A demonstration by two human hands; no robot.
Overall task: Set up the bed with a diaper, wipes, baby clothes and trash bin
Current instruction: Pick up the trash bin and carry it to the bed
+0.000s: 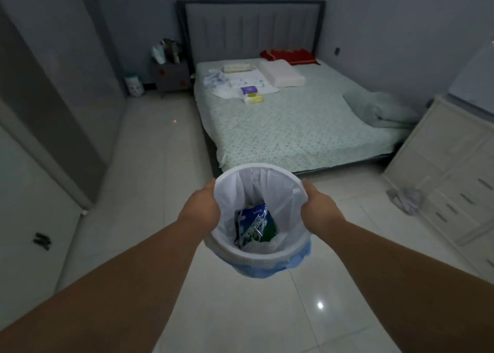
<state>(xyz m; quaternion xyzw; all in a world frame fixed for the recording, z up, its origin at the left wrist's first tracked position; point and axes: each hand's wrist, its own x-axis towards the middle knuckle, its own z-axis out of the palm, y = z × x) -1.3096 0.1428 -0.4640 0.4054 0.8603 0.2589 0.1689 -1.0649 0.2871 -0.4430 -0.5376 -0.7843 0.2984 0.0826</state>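
Note:
I carry a blue trash bin lined with a white bag above the tiled floor, a few steps from the foot of the bed. My left hand grips its left rim and my right hand grips its right rim. A blue and green wrapper lies inside. Near the head of the bed lie a white changing mat, crumpled baby clothes, a white diaper, a purple pack and a yellow-green wipes pack.
A white pillow and red cloth lie by the headboard, a bunched green blanket at the bed's right. A nightstand stands left of the bed, a white dresser on the right with grey cloth on the floor.

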